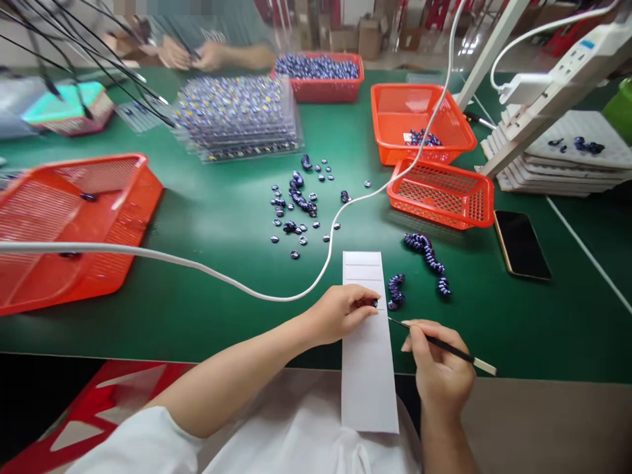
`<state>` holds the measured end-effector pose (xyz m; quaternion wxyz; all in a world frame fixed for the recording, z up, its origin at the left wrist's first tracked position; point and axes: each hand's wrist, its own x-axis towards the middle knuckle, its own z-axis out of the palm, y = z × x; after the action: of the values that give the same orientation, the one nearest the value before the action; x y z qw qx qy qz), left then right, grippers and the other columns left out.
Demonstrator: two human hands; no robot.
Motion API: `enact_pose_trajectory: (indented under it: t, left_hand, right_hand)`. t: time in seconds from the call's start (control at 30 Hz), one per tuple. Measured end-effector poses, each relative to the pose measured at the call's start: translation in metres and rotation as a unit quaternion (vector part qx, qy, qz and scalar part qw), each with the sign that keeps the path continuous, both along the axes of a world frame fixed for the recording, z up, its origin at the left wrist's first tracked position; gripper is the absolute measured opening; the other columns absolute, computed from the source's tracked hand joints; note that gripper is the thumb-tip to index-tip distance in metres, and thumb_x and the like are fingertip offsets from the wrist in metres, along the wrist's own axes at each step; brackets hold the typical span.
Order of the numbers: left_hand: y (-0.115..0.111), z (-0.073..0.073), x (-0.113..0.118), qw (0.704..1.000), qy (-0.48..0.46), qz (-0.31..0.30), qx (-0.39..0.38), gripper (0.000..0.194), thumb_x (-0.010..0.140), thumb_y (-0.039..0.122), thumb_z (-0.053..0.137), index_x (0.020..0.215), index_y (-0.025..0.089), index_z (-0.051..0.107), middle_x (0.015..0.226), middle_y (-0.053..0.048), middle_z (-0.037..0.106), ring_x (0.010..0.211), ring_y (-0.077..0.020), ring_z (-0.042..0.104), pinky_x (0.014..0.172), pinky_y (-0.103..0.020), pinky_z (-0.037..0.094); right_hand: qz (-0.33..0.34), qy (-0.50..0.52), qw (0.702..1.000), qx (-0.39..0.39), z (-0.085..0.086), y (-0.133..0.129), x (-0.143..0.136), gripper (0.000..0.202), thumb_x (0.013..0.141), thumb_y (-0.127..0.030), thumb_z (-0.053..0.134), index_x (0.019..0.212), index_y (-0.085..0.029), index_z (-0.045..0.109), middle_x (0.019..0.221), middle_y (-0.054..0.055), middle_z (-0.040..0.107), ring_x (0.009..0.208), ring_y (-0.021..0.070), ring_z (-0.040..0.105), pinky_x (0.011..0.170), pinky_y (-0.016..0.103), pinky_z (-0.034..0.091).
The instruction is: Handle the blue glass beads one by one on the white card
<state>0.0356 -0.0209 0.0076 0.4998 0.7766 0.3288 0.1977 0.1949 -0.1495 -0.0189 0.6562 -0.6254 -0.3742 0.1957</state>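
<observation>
Small dark piece (374, 303), partly hidden by fingertips, is pinched in the left hand (343, 313); right hand (442, 365) grips a slim black, pale-ended tool (457, 352).

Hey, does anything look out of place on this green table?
Mainly the white cable: it loops loosely through the work area, near the left hand in this view, where it looks in the way. Dark shiny pieces also lie scattered on the table, though that may be normal.
</observation>
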Motion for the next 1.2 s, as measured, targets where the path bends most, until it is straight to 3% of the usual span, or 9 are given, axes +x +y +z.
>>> enact_pose_trajectory:
  t: [0.1,0.23,0.3,0.43,0.57,0.7,0.9,1.07,1.2]
  left_hand:
    - [0.021,0.006,-0.018,0.990,0.062,0.091,0.092,0.027,0.091,0.023,0.056,0.114,0.015,0.069,0.100,-0.009,0.073,0.084,-0.0186,0.068,0.076,-0.028,0.055]
    - [0.048,0.010,-0.045,0.926,0.205,0.200,0.246,0.044,0.089,0.019,0.054,0.133,0.013,0.056,0.104,-0.014,0.069,0.093,-0.0266,0.065,0.085,-0.041,0.055]
    - [0.048,0.010,-0.045,0.901,0.234,0.204,0.303,0.051,0.088,0.019,0.055,0.138,0.009,0.049,0.114,-0.019,0.063,0.106,-0.0327,0.059,0.092,-0.050,0.052]
    - [0.016,0.009,-0.013,0.922,0.159,0.081,0.344,0.036,0.091,0.016,0.052,0.127,0.013,0.056,0.123,-0.018,0.059,0.114,-0.0309,0.053,0.097,-0.048,0.049]
    - [-0.014,0.008,0.027,0.929,0.137,-0.071,0.336,0.016,0.094,0.020,0.054,0.103,0.013,0.066,0.098,-0.012,0.065,0.091,-0.0258,0.057,0.083,-0.042,0.052]
    - [-0.014,0.006,0.046,0.920,0.199,-0.094,0.324,0.013,0.095,0.022,0.056,0.096,0.013,0.066,0.092,-0.012,0.064,0.090,-0.0259,0.058,0.080,-0.040,0.052]
    - [-0.009,0.012,0.053,0.905,0.264,-0.139,0.303,0.015,0.094,0.014,0.052,0.086,0.013,0.064,0.088,-0.011,0.062,0.084,-0.0256,0.061,0.069,-0.035,0.053]
    - [-0.009,0.024,0.061,0.874,0.309,-0.200,0.317,0.012,0.085,0.005,0.054,0.090,0.010,0.063,0.086,-0.014,0.061,0.079,-0.0273,0.063,0.063,-0.036,0.055]
    - [-0.005,0.021,0.064,0.864,0.299,-0.215,0.342,0.013,0.084,0.005,0.052,0.090,0.009,0.063,0.085,-0.015,0.062,0.079,-0.0286,0.064,0.064,-0.038,0.055]
  right_hand:
    - [-0.034,0.043,0.998,0.010,0.000,0.002,-0.001,0.007,0.082,-0.020,0.073,0.085,-0.018,0.067,0.087,0.005,0.071,0.051,0.0112,0.062,0.048,0.027,0.054]
    - [-0.063,0.084,0.993,0.046,-0.001,0.006,-0.003,0.010,0.082,-0.022,0.074,0.083,-0.017,0.065,0.085,0.004,0.071,0.050,0.0104,0.061,0.047,0.027,0.053]
    - [-0.088,0.100,0.988,0.074,-0.001,0.006,-0.003,0.011,0.083,-0.021,0.073,0.085,-0.018,0.062,0.086,0.003,0.072,0.050,0.0102,0.062,0.048,0.026,0.052]
    - [-0.132,0.124,0.977,0.112,0.000,0.007,-0.001,0.013,0.085,-0.021,0.071,0.089,-0.019,0.059,0.088,0.002,0.071,0.052,0.0097,0.063,0.048,0.024,0.049]
    - [-0.132,0.113,0.977,0.124,0.001,0.006,0.000,0.014,0.086,-0.024,0.069,0.090,-0.019,0.057,0.089,0.002,0.069,0.052,0.0091,0.062,0.048,0.024,0.048]
    - [-0.127,0.105,0.979,0.117,0.000,0.005,-0.001,0.013,0.087,-0.024,0.068,0.091,-0.019,0.057,0.090,0.002,0.069,0.052,0.0089,0.062,0.048,0.024,0.047]
    - [-0.124,0.107,0.980,0.115,-0.001,0.005,-0.002,0.012,0.087,-0.023,0.069,0.090,-0.019,0.058,0.090,0.002,0.069,0.052,0.0086,0.062,0.049,0.024,0.048]
    - [-0.121,0.131,0.976,0.124,-0.001,0.005,-0.001,0.012,0.085,-0.021,0.071,0.090,-0.019,0.060,0.090,0.002,0.070,0.052,0.0090,0.062,0.050,0.024,0.048]
    - [-0.123,0.143,0.974,0.127,0.000,0.005,-0.001,0.013,0.085,-0.022,0.071,0.090,-0.019,0.060,0.089,0.002,0.071,0.052,0.0092,0.062,0.050,0.024,0.048]
